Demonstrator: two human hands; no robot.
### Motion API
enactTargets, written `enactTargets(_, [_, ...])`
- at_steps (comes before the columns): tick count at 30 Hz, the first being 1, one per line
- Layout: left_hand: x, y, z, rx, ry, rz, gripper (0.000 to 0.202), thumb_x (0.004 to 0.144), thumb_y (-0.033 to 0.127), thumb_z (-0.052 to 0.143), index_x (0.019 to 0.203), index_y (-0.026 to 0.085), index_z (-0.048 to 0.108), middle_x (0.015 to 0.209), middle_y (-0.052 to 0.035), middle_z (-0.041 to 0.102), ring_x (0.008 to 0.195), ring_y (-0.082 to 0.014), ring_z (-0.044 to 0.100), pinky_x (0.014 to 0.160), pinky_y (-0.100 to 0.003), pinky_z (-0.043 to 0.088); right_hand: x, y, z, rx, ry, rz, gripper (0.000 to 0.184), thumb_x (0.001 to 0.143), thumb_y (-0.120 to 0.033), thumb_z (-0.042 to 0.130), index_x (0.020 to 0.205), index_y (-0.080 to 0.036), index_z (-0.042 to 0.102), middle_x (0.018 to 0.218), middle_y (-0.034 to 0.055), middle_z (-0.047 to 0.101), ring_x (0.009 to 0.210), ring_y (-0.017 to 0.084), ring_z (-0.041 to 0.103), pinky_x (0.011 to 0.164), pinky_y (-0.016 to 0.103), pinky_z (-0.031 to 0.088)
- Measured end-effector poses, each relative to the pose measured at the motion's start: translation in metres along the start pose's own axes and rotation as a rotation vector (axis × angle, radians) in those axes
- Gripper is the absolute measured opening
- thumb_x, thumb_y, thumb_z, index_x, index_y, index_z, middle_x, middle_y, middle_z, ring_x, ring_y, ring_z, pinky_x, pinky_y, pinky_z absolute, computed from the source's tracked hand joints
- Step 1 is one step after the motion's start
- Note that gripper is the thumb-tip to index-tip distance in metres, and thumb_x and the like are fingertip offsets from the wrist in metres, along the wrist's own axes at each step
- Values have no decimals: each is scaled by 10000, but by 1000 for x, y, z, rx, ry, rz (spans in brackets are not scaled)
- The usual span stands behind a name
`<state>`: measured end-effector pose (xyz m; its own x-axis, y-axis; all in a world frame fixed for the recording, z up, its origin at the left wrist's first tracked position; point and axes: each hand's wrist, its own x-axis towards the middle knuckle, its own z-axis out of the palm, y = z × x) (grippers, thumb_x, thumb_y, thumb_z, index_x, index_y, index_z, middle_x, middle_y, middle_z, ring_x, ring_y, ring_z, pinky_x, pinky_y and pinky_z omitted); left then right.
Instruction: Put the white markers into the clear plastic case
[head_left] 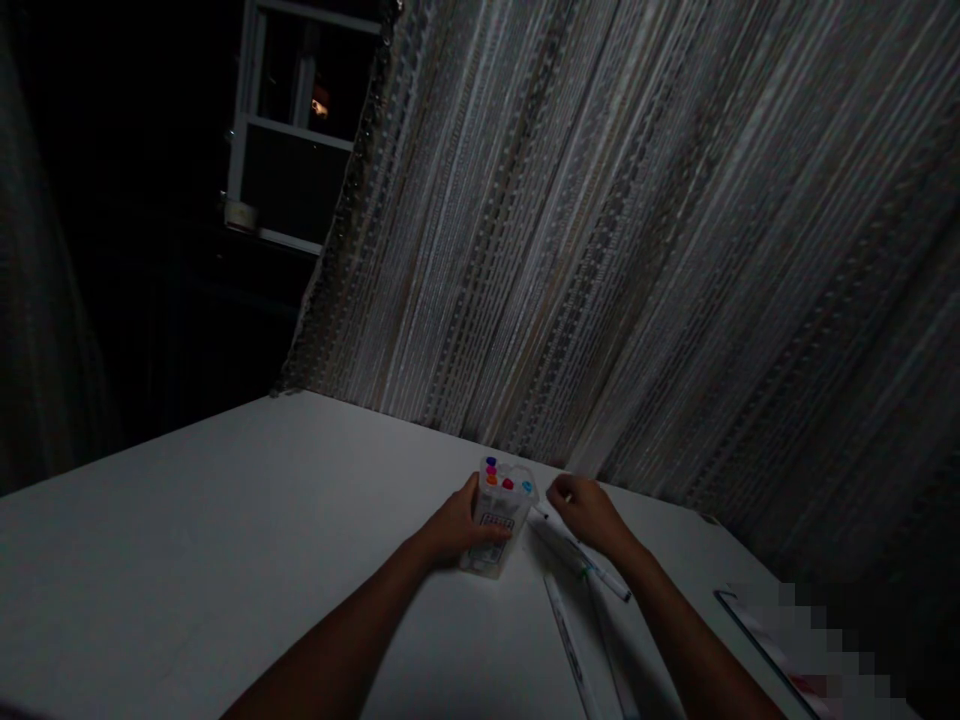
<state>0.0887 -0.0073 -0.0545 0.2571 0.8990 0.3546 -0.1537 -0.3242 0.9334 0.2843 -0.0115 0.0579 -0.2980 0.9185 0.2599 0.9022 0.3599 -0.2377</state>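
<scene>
A clear plastic marker box (501, 515) stands upright on the white table (225, 540), with several coloured caps showing at its top. My left hand (457, 525) is wrapped round the box's side. Just right of the box, my right hand (585, 512) has its fingers curled in a pinch over the end of a white marker (559, 540) that lies on the table. More white markers (570, 640) lie nearer me, below that hand.
A striped curtain (637, 250) hangs close behind the table's far edge. A dark window with a white frame (292, 130) is at the upper left. A flat book or pad (757, 640) lies at the table's right edge.
</scene>
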Motion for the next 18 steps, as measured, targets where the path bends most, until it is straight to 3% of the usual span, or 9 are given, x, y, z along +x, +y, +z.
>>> enactTargets(2, [0, 0, 0, 7, 16, 6, 728, 536, 285, 854, 1148, 175, 476, 1106, -93, 658, 1009, -241, 623, 874, -359, 476, -10, 15, 15, -188, -222, 62, 161, 771, -261, 557, 762, -143, 667, 837, 108, 695, 772, 198, 631, 622, 254, 398])
enactTargets(4, [0, 0, 0, 17, 24, 5, 720, 529, 275, 856, 1138, 173, 486, 1091, -89, 664, 995, -239, 626, 865, -359, 480, -16, 26, 29, -218, -346, 91, 142, 753, -258, 582, 761, -147, 670, 831, 103, 701, 741, 189, 632, 582, 241, 376])
enactTargets(6, [0, 0, 0, 22, 25, 0, 715, 533, 270, 853, 1140, 175, 488, 1100, -91, 661, 1005, -238, 623, 872, -361, 476, -16, 31, 36, -171, -314, 102, 151, 773, -223, 541, 717, -150, 661, 772, 82, 695, 711, 166, 624, 571, 228, 363])
enactTargets(8, [0, -1, 0, 17, 22, 2, 712, 543, 267, 848, 1147, 175, 481, 1113, -98, 656, 1014, -240, 621, 875, -365, 476, -12, 30, 35, -79, -180, 87, 202, 792, -186, 484, 680, -147, 647, 710, 65, 675, 687, 152, 610, 571, 223, 362])
enactTargets(12, [0, 0, 1, 7, 22, 12, 712, 548, 258, 845, 1151, 174, 475, 1146, -111, 641, 1038, -253, 615, 897, -380, 466, -5, 10, 12, 246, 44, -83, 271, 831, -237, 413, 770, -141, 659, 655, 35, 640, 617, 143, 573, 552, 226, 388])
enactTargets(15, [0, 1, 1, 15, 27, 16, 730, 534, 252, 852, 1155, 172, 478, 1158, -120, 634, 1057, -264, 606, 916, -392, 453, -5, -13, -7, 292, 7, -209, 281, 826, -290, 465, 905, -139, 688, 679, 33, 660, 606, 145, 574, 567, 235, 405])
enactTargets(18, [1, -1, 1, -5, 17, 33, 738, 545, 274, 849, 1171, 175, 471, 1159, -120, 633, 1059, -262, 605, 916, -391, 452, -6, -33, -19, 81, -86, -257, 267, 827, -236, 475, 893, -141, 716, 775, 67, 705, 689, 158, 612, 633, 241, 407])
